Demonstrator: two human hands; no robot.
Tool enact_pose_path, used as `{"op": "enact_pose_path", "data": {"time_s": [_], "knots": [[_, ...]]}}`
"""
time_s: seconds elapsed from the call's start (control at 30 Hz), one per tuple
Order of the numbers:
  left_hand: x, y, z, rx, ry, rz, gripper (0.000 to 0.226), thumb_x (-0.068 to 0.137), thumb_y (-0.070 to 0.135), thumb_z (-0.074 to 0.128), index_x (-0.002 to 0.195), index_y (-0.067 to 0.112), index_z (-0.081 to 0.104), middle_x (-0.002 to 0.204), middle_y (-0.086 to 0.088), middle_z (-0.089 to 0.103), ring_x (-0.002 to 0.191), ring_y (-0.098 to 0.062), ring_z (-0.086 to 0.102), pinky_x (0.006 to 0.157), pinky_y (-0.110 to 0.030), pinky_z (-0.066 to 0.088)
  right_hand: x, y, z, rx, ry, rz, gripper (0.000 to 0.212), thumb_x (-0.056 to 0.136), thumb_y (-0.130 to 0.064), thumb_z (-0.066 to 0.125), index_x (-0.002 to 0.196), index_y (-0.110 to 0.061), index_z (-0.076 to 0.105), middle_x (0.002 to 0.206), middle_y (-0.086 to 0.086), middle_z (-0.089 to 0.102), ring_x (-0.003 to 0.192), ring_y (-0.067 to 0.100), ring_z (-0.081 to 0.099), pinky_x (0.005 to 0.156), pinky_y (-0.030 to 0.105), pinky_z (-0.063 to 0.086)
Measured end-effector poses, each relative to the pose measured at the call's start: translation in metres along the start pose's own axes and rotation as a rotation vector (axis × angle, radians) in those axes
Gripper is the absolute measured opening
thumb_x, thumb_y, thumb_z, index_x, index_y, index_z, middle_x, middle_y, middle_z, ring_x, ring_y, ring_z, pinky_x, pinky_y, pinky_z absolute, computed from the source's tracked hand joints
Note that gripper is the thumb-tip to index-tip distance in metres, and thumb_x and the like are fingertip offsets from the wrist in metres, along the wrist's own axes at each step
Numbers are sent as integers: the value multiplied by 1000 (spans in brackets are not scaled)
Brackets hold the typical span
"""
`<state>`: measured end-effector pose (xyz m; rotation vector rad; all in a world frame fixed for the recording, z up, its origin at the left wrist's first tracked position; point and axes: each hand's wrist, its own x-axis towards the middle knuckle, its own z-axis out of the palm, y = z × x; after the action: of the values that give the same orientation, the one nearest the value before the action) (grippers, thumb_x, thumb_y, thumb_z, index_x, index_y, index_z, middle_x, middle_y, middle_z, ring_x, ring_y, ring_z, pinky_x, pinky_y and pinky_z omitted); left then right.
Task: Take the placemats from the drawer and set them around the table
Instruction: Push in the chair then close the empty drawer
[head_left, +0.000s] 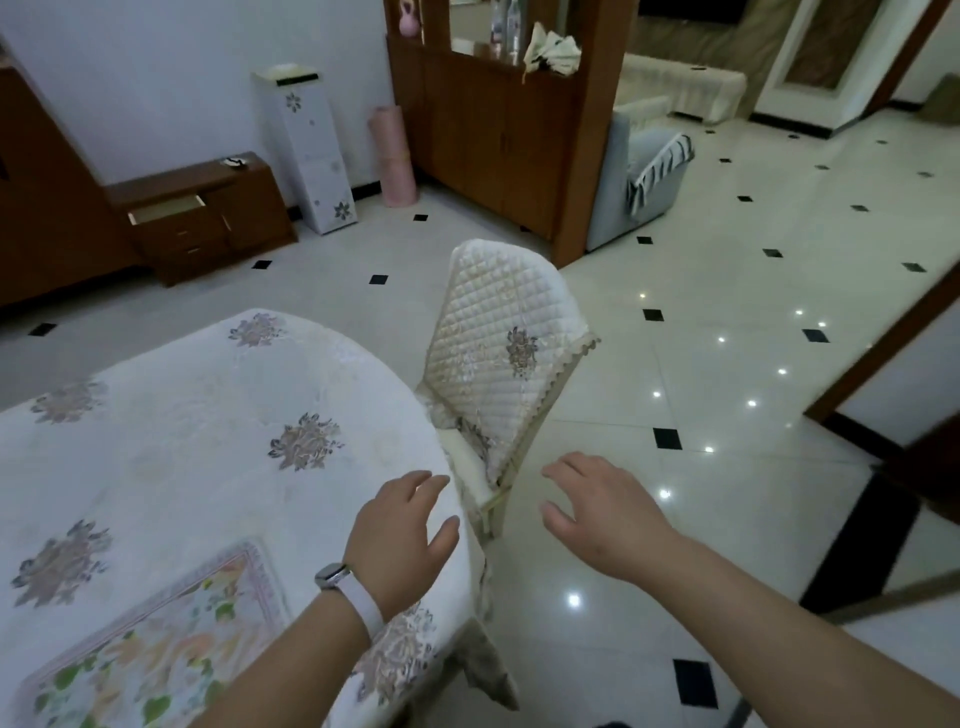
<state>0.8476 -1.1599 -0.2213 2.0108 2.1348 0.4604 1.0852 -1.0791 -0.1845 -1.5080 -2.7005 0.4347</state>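
Placemat (156, 649) lies at the table's (182, 441) near edge; your left hand (405, 535) and right hand (602, 519) hover, fingers relaxed, holding nothing.

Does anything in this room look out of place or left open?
Yes: the top drawer of the low wooden cabinet by the far wall stands pulled out, while the lower drawers beneath it are shut. Nothing looks spilled or broken.
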Motion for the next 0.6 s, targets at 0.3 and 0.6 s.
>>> {"op": "enact_pose_path", "data": {"time_s": [0.3,0.6], "knots": [[105,85,51,-33,-6,54,52,80,45,48,118,15,66,116,-6,67,100,-28,65,81,-38,54,29,134,-24,35,32,87,47,96,-44,45,137,-22,50,134,-4,51,121,20,48,99,35,39],[246,231,99,38,-36,152,57,82,50,45,127,17,61,126,-6,64,111,-27,61,90,-40,52,79,321,-75,36,21,141,52,92,-49,36,135,-22,51,131,-4,53,119,21,49,96,35,40]]}}
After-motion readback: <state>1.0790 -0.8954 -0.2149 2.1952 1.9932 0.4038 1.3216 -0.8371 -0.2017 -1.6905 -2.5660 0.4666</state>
